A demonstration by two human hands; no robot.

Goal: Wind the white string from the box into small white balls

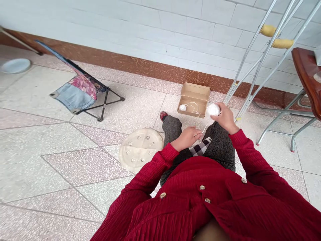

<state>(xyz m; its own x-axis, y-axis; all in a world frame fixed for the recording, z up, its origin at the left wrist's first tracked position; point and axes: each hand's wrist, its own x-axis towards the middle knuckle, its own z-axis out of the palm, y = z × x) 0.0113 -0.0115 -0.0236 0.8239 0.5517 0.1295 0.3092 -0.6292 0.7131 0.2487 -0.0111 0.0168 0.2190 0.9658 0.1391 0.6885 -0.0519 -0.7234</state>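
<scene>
I sit in a red buttoned top with grey trousers over my knees. My right hand (225, 117) is raised above my right knee, its fingers closed round a white ball of thread (213, 109). A thin white strand runs down from the ball to my left hand (188, 136), which rests on my lap with its fingertips pinched on the strand. A checked black-and-white cloth (201, 147) lies between my thighs just below the left hand.
An open cardboard box (194, 97) with a small white ball and loose thread lies by the wall. A round pale tray (140, 147) with several small lumps sits left of my knee. Crutches (263, 57), a metal-legged chair (306, 83), a folding stool (80, 88) and a white plate (15, 65) stand around.
</scene>
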